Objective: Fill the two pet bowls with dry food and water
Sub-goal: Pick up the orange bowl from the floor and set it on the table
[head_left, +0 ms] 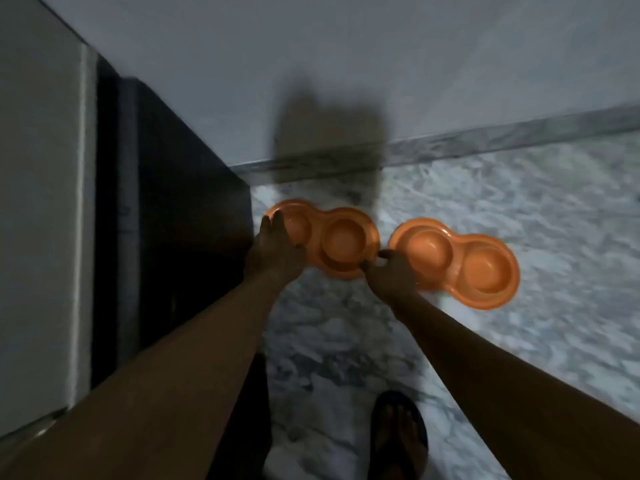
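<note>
Two orange double pet bowls lie side by side on the marble floor, and their wells look empty. My left hand (277, 247) grips the left end of the left double bowl (343, 239), fingers over its rim. My right hand (389, 271) pinches the right end of the same bowl, thumb and fingers curled at its edge. The back of that hand covers the near left edge of the right double bowl (485, 268), which sits apart from the left one with a narrow gap. The image is blurred.
A dark cabinet side (180, 220) stands directly left of the bowls, with a pale surface (38, 202) beyond it. A white wall with a stone skirting (485, 140) runs behind. My sandalled foot (398, 434) is on the floor below.
</note>
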The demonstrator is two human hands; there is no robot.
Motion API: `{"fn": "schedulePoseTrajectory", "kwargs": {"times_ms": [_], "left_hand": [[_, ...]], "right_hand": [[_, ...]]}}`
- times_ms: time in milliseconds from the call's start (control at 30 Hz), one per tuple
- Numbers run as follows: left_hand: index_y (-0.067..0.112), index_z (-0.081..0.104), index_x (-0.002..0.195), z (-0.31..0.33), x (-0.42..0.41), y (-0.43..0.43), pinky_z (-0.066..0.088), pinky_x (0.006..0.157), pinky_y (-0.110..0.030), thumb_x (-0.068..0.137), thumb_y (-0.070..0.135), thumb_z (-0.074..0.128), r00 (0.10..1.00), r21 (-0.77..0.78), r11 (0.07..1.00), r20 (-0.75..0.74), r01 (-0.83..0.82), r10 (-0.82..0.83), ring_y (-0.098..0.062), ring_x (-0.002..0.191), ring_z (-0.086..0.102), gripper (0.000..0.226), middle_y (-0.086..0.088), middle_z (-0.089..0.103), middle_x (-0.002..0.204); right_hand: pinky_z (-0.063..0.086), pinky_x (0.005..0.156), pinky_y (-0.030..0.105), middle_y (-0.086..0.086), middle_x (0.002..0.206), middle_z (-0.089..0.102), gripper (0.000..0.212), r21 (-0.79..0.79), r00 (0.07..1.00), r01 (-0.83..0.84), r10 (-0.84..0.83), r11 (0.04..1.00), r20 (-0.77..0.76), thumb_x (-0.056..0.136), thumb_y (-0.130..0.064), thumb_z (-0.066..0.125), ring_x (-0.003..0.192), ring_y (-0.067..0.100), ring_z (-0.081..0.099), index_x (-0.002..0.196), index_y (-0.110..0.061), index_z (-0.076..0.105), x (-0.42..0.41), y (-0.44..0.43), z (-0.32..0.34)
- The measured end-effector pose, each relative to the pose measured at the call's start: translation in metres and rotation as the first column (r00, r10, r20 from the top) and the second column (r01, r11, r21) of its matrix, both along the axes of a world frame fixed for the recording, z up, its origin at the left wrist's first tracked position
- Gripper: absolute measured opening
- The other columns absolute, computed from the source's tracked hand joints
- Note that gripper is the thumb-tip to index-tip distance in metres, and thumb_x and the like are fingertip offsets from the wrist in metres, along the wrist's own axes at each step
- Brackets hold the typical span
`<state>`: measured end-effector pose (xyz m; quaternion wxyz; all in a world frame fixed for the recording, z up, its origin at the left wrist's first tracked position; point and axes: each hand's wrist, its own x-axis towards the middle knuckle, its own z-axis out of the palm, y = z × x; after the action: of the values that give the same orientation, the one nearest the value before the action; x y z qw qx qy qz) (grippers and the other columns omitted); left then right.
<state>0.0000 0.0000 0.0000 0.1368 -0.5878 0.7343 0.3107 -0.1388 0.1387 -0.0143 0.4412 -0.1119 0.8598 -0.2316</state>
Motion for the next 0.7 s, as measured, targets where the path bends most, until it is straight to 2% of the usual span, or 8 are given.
{"fn": "schedulePoseTrajectory", "kwargs": {"times_ms": [67,133,267,367,500,567,633,700], "left_hand": [[0.014,0.008,0.156,-0.041,0.002,-0.006,0.038,0.109,-0.044,0.089,0.033,0.058,0.998,-0.104,0.994,0.049,0.04,-0.035,-0.031,0.142,0.031,0.086,-0.006,0.009,0.164],[0.006,0.004,0.156,-0.073,0.004,-0.013,0.03,0.115,-0.039,0.091,0.034,0.057,0.993,-0.145,0.985,0.092,0.09,-0.078,-0.027,0.147,0.021,0.088,-0.011,0.009,0.163],[0.006,0.026,0.149,-0.102,0.008,-0.014,0.042,0.105,-0.047,0.085,0.019,0.061,0.998,-0.151,0.986,-0.038,-0.063,0.058,-0.036,0.134,0.039,0.074,-0.017,0.039,0.148],[0.011,0.031,0.149,-0.099,0.013,-0.006,0.038,0.109,-0.044,0.084,0.012,0.058,0.994,-0.171,0.981,-0.079,-0.091,0.079,-0.036,0.137,0.033,0.07,-0.014,0.045,0.145],[0.016,0.02,0.155,-0.047,0.009,0.013,0.024,0.118,-0.039,0.09,0.012,0.056,0.956,-0.13,0.975,-0.256,-0.179,0.141,-0.03,0.146,0.023,0.074,-0.006,0.022,0.161],[0.017,0.026,0.154,0.0,0.005,0.023,0.023,0.118,-0.036,0.092,0.008,0.051,0.915,-0.118,0.963,-0.359,-0.242,0.186,-0.026,0.146,0.024,0.068,-0.005,0.018,0.163],[0.019,0.038,0.15,0.062,0.002,0.032,0.026,0.118,-0.039,0.093,0.009,0.047,0.88,-0.072,0.959,-0.421,-0.273,0.219,-0.028,0.144,0.03,0.059,-0.008,0.028,0.159],[0.019,0.049,0.143,0.134,-0.001,0.043,0.036,0.112,-0.045,0.089,0.013,0.048,0.855,-0.068,0.965,-0.482,-0.254,0.191,-0.032,0.133,0.044,0.054,-0.012,0.048,0.147]], "right_hand": [[0.045,0.106,0.044,0.02,0.146,0.055,0.064,-0.038,0.997,0.081,-0.081,0.996,-0.014,0.096,-0.041,0.065,0.134,0.039,0.053,0.147,-0.007,0.047,0.011,-0.007,-0.04],[0.044,0.103,0.043,0.022,0.143,0.057,0.065,-0.066,0.987,0.146,-0.15,0.987,-0.053,0.097,-0.046,0.061,0.132,0.041,0.053,0.149,-0.01,0.046,0.019,-0.012,-0.074],[0.044,0.1,0.043,0.023,0.131,0.064,0.056,-0.088,0.962,0.202,-0.215,0.975,-0.168,0.095,-0.039,0.062,0.128,0.041,0.054,0.141,-0.007,0.058,0.027,-0.015,-0.105],[0.046,0.099,0.045,0.022,0.127,0.068,0.051,-0.092,0.947,0.267,-0.279,0.959,-0.158,0.093,-0.034,0.066,0.126,0.042,0.055,0.134,-0.003,0.064,0.022,-0.011,-0.094],[0.046,0.091,0.045,0.027,0.109,0.071,0.039,-0.142,0.942,0.267,-0.289,0.953,-0.172,0.093,-0.031,0.065,0.115,0.045,0.06,0.118,-0.001,0.071,0.003,0.011,-0.025],[0.044,0.085,0.04,0.026,0.106,0.072,0.037,-0.157,0.944,0.251,-0.278,0.955,-0.18,0.094,-0.03,0.065,0.111,0.043,0.062,0.117,-0.002,0.072,-0.011,0.027,0.037],[0.046,0.087,0.04,0.024,0.105,0.074,0.042,-0.164,0.944,0.245,-0.273,0.956,-0.183,0.094,-0.032,0.066,0.108,0.039,0.065,0.123,-0.001,0.07,-0.02,0.044,0.109],[0.051,0.097,0.043,0.017,0.111,0.076,0.055,-0.165,0.939,0.266,-0.294,0.95,-0.177,0.092,-0.039,0.068,0.107,0.035,0.068,0.137,-0.008,0.064,-0.025,0.061,0.188]]}}
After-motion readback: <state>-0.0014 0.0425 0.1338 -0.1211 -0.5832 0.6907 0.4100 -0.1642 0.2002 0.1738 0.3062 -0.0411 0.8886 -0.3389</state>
